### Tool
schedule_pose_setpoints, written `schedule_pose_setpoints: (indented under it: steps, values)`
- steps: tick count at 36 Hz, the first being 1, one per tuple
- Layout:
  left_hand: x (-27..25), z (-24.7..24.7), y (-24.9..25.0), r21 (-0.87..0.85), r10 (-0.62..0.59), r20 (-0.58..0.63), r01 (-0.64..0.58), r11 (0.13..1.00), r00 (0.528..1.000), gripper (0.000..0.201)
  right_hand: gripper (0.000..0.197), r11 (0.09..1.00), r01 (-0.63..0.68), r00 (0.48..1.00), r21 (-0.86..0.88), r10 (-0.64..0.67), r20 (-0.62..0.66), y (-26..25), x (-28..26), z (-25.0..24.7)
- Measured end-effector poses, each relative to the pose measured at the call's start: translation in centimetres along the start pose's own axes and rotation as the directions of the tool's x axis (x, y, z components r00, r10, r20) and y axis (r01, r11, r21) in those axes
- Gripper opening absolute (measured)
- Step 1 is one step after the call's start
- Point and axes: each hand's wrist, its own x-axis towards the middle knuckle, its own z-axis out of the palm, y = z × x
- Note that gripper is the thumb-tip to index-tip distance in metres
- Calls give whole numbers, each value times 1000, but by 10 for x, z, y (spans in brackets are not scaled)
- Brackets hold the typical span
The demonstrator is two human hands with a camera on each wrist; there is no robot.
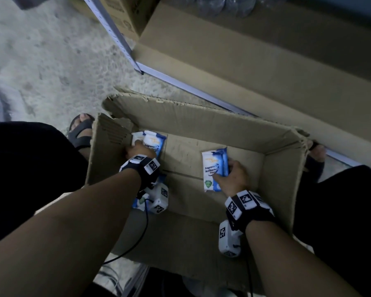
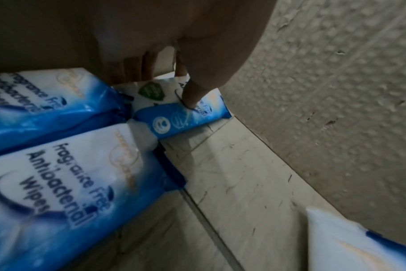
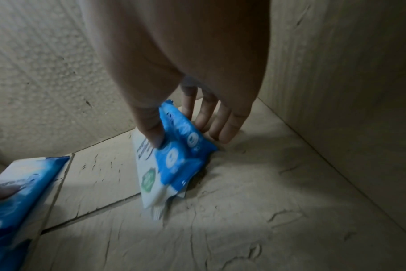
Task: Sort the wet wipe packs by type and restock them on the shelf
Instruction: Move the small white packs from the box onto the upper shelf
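I am looking into a stockroom or shop back area: a rough concrete floor point(image 1: 41, 61), a metal shelf rail point(image 1: 180, 82) at floor level, sealed cardboard cartons point(image 1: 255, 61) stored along it, and an opened carton point(image 1: 201, 125) holding identical retail packs of antibacterial wipes point(image 1: 214, 170).

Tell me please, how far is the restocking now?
Done: the cardboard box looks nearly emptied. In hand: the right hand pinches one wipes pack; the left hand grips another pack. Left: more packs lie in the box; none shows on the shelf.
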Motion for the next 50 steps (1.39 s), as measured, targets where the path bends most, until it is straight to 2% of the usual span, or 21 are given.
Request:
schedule_pose_setpoints:
  steps: [4,7,9,10,14,16,19,21,23,24,26,28,30,33,35,38,40,44,47,50]
  values:
    - [-6,-10,2,-31,25,1,-25,999,1000,58,46,999,-5,1000,-39,5,5,2,4,-4]
    - [-8,-19,-1,97,88,31,-90,991,996,72,41,999,-32,999,29,31,20,3,4,-6]
    - [-12,-24,-5,217,173,101,-191,957,980,91,39,998,-41,999,37,40,20,3,3,-5]
    - [-15,-25,-9,289,274,135,-302,908,952,94,39,998,-45,999,34,44,16,2,2,-5]
    - [-17,-26,-8,333,362,150,-392,858,920,78,37,999,-38,999,-2,38,6,-3,1,-7]
    - [-16,-21,-7,358,365,159,-398,845,917,82,42,998,-6,1000,-66,7,21,-4,-1,-10]
    - [-17,-23,-5,250,354,166,-387,888,920,77,53,995,36,999,-94,-33,33,-5,-4,-8]
    - [-18,-25,-1,168,236,109,-252,953,966,70,61,991,63,998,-121,-60,31,-6,-7,-7]
    - [-9,-24,1,111,142,30,-144,983,989,68,67,985,87,996,-148,-84,30,-7,-10,-6]
    - [-4,-24,3,85,87,8,-88,993,996,72,69,982,98,995,-158,-95,31,-7,-11,-5]
    - [-4,-22,7,62,51,6,-51,997,999,76,75,977,111,994,-185,-108,26,-7,-12,-3]
    - [-5,-18,9,109,102,6,-102,989,995,65,76,972,108,994,-210,-106,20,-7,-13,-1]
    - [-13,-16,13,172,139,4,-137,976,990,55,69,968,112,994,-225,-111,17,-7,-13,-1]
    - [-22,-15,19,166,167,9,-166,972,986,55,53,972,109,994,-208,-109,10,-9,-13,-3]
    - [-25,-15,21,142,206,35,-209,968,978,56,50,974,97,995,-203,-101,-9,-11,-12,-3]
    - [-25,-15,19,75,251,102,-259,963,963,66,59,971,84,995,-224,-92,-28,-14,-13,0]
    - [-30,-15,17,27,288,101,-292,956,952,70,69,967,76,996,-243,-86,-29,-16,-15,3]
    - [-41,-12,18,1,325,60,-326,945,944,57,85,951,37,999,-308,-42,-11,-22,-16,8]
    - [-49,-8,28,42,372,121,-380,924,920,54,86,939,30,999,-344,-39,-22,-24,-16,10]
    - [-55,-2,38,56,403,157,-416,908,902,55,75,943,19,999,-331,-27,-19,-25,-15,8]
